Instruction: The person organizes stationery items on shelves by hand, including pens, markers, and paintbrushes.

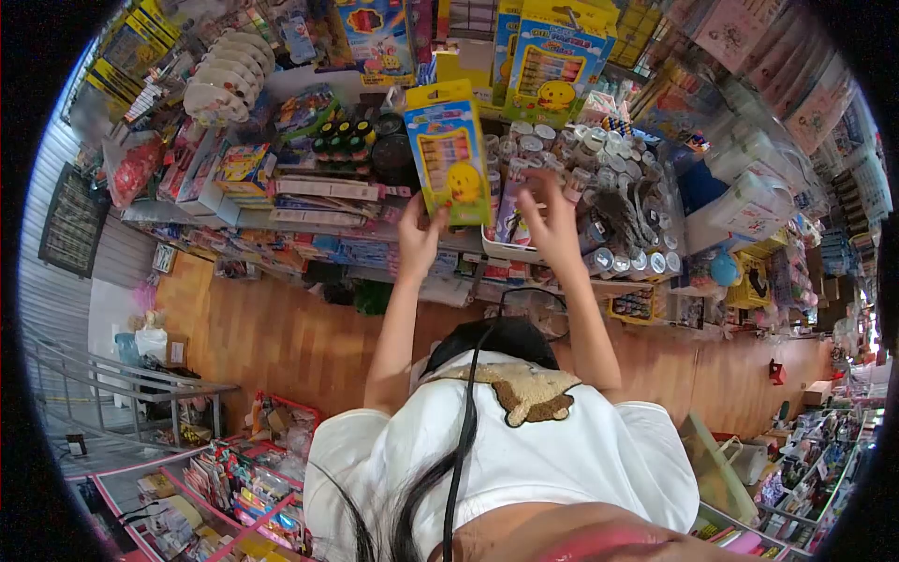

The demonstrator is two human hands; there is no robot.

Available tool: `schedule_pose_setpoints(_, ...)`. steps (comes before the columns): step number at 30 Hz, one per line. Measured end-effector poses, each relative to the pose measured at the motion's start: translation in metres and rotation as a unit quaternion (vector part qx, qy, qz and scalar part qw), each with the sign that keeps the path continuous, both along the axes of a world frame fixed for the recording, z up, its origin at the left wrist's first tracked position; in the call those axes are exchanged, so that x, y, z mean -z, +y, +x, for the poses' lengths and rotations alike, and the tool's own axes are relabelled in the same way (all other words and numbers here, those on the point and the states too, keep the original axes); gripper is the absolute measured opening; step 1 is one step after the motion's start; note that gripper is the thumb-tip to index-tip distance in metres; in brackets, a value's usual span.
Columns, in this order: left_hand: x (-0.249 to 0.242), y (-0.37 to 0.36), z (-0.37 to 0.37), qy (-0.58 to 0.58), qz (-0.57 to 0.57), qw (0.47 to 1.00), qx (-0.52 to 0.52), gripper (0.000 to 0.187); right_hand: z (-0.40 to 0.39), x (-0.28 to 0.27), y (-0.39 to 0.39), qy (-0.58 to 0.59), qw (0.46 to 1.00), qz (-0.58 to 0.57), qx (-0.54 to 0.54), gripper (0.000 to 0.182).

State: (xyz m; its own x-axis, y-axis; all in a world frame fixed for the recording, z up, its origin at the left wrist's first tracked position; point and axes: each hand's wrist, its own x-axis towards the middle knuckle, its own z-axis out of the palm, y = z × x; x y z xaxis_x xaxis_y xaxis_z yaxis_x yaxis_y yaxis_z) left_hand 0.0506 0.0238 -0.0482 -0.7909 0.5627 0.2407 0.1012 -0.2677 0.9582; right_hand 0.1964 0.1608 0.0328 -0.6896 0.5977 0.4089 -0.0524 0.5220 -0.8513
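Note:
A blue and yellow crayon box [448, 155] with a yellow chick on its front stands tilted in my left hand [421, 234], which grips its lower edge. To its right, my right hand [552, 220] is raised with its fingers apart and nothing visible between them. Beneath that hand is a white-rimmed tray [513, 251] with small packaged items inside. Similar larger yellow and blue boxes [560, 66] stand upright behind, at the back of the shelf.
Many clear round containers [646, 265] crowd the shelf on the right. Dark-capped bottles [345, 140] and stacked packs [328, 199] are at left. Below the shelf edge lies a wooden floor [281, 328]. A metal railing [131, 384] is at lower left.

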Motion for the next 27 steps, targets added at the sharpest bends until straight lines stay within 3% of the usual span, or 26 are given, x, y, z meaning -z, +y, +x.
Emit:
schedule_pose_setpoints(3, -0.053, -0.009, 0.031, 0.048, 0.046, 0.997, 0.05, 0.041, 0.0, -0.019, -0.023, 0.067, 0.995, 0.057, -0.054, 0.038)
schedule_pose_setpoints(8, -0.101, 0.005, 0.049, 0.131, 0.079, 0.987, 0.052, 0.043, 0.014, -0.048, -0.024, 0.092, 0.995, 0.031, 0.002, 0.032)
schedule_pose_setpoints(18, -0.116, 0.042, 0.039, 0.129, 0.045, 0.988, 0.071, 0.045, -0.002, -0.055, 0.008, 0.102, 0.992, 0.013, 0.068, 0.034)
schedule_pose_setpoints(21, -0.107, 0.054, 0.034, 0.122, 0.055, 0.989, 0.058, 0.042, -0.009, -0.047, 0.021, 0.099, 0.993, -0.015, 0.06, 0.043)
schedule_pose_setpoints(25, -0.092, 0.07, 0.021, 0.193, 0.021, 0.981, -0.016, 0.034, -0.027, -0.035, 0.044, 0.055, 0.981, 0.073, 0.171, 0.06)
schedule_pose_setpoints(27, -0.08, 0.069, 0.012, 0.167, 0.043, 0.985, -0.014, 0.031, -0.038, -0.035, 0.065, 0.077, 0.987, 0.028, 0.138, 0.056)
